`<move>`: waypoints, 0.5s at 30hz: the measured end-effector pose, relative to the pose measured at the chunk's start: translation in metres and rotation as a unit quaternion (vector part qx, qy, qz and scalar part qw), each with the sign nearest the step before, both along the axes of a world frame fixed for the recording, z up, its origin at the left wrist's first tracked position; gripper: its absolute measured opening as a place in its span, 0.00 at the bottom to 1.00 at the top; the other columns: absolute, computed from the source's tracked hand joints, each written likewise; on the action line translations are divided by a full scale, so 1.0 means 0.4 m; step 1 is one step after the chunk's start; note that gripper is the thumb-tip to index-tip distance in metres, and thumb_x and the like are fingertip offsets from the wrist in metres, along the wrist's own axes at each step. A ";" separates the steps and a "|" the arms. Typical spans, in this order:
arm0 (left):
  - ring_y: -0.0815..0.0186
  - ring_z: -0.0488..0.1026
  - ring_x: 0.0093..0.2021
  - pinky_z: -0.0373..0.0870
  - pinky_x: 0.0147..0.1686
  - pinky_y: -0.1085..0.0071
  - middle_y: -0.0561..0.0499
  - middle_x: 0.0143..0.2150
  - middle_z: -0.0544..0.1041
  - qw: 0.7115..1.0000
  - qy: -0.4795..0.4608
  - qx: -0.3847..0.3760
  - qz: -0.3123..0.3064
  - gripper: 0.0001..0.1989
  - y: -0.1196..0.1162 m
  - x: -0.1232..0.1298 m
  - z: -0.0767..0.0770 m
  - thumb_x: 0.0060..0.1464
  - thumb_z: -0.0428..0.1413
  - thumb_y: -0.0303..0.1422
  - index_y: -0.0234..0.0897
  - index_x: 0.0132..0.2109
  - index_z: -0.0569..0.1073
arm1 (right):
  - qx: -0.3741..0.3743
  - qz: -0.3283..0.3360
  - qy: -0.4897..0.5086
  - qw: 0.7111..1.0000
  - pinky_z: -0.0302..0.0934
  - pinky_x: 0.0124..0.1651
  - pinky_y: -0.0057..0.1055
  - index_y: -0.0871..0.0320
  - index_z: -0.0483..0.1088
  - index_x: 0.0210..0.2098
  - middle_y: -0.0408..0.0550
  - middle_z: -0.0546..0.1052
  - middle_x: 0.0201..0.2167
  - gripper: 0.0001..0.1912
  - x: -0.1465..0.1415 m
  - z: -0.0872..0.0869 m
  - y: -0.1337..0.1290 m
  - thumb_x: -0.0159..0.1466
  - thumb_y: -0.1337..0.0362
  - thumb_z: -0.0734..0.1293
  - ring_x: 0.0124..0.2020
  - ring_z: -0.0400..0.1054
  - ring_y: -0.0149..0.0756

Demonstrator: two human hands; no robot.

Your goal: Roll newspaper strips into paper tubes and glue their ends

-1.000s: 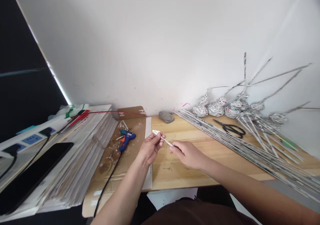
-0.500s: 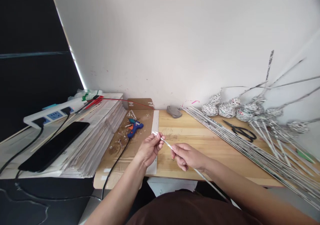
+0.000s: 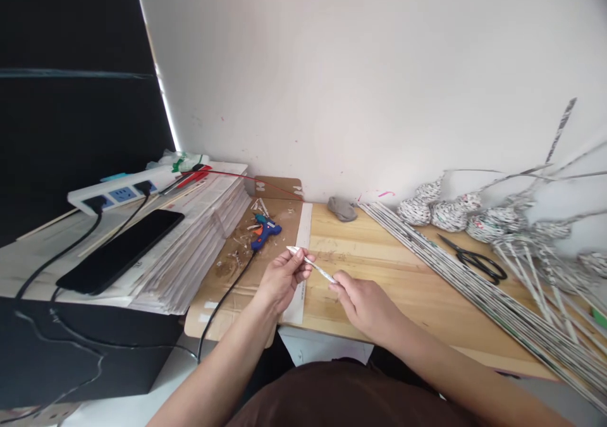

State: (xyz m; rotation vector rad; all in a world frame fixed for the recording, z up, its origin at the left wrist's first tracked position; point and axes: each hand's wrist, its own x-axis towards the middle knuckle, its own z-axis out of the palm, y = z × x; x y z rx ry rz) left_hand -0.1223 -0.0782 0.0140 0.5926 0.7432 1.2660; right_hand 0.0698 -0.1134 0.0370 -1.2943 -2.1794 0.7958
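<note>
A thin rolled newspaper stick (image 3: 320, 271) stretches at a slant between my two hands, above the front part of the wooden table. My left hand (image 3: 285, 276) pinches it close to its pale tip, which pokes out past the thumb. Lower and to the right, my right hand (image 3: 364, 299) is closed round the same stick; the part beyond that hand is hidden. Left of my hands, a blue glue gun (image 3: 266, 232) lies on a stained sheet of cardboard (image 3: 227, 316).
A newspaper stack (image 3: 199, 250) at left bears a phone (image 3: 121, 250) and a power strip (image 3: 123, 190). Rightward lie a bundle of paper sticks (image 3: 455, 284), black scissors (image 3: 474, 261) and several woven paper gourds (image 3: 448, 215). A grey cloth (image 3: 342, 209) sits by the wall.
My view has turned a little left. My right hand has shifted slightly right and turned over the stick, whose trailing length below that hand no longer shows. My left hand keeps its pinch.
</note>
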 end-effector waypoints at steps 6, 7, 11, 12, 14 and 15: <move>0.77 0.69 0.24 0.70 0.23 0.84 0.47 0.32 0.76 1.000 -0.021 -0.014 -0.014 0.08 -0.008 -0.010 -0.001 0.50 0.61 0.30 0.29 0.36 0.72 | -0.348 0.079 0.179 0.917 0.53 0.19 0.24 0.59 0.64 0.38 0.35 0.58 0.14 0.24 0.005 -0.024 0.010 0.67 0.46 0.50 0.12 0.53 0.25; 0.77 0.70 0.24 0.70 0.23 0.84 0.47 0.32 0.76 1.000 -0.014 -0.013 -0.012 0.08 -0.010 -0.011 0.000 0.50 0.60 0.30 0.29 0.37 0.72 | -0.366 0.085 0.193 0.906 0.53 0.18 0.24 0.60 0.65 0.39 0.35 0.59 0.14 0.24 0.006 -0.027 0.013 0.66 0.45 0.52 0.12 0.54 0.25; 0.74 0.71 0.25 0.70 0.22 0.82 0.47 0.33 0.76 1.000 0.011 -0.002 -0.020 0.09 -0.017 -0.009 0.005 0.51 0.59 0.33 0.30 0.38 0.71 | -0.397 0.086 0.237 0.883 0.54 0.19 0.23 0.61 0.66 0.39 0.37 0.65 0.16 0.23 0.000 -0.025 0.032 0.64 0.46 0.57 0.14 0.61 0.26; 0.74 0.71 0.25 0.70 0.23 0.82 0.47 0.33 0.76 1.000 0.011 0.001 -0.022 0.10 -0.019 -0.008 0.005 0.51 0.59 0.33 0.31 0.38 0.71 | -0.429 0.087 0.262 0.860 0.54 0.18 0.23 0.61 0.67 0.39 0.37 0.65 0.16 0.23 -0.004 -0.024 0.038 0.64 0.46 0.57 0.14 0.62 0.27; 0.74 0.71 0.25 0.71 0.25 0.81 0.47 0.32 0.75 1.000 0.008 0.006 -0.026 0.10 -0.021 -0.007 0.006 0.51 0.59 0.34 0.31 0.38 0.71 | -0.505 0.097 0.314 0.798 0.53 0.18 0.24 0.62 0.67 0.38 0.37 0.64 0.16 0.22 -0.012 -0.025 0.050 0.64 0.47 0.58 0.14 0.62 0.27; 0.74 0.71 0.26 0.71 0.25 0.81 0.48 0.32 0.75 1.000 0.007 0.007 -0.027 0.10 -0.022 -0.007 0.006 0.51 0.59 0.34 0.31 0.38 0.71 | -0.535 0.102 0.336 0.768 0.52 0.17 0.24 0.62 0.67 0.38 0.37 0.63 0.16 0.21 -0.015 -0.028 0.056 0.64 0.48 0.59 0.14 0.62 0.27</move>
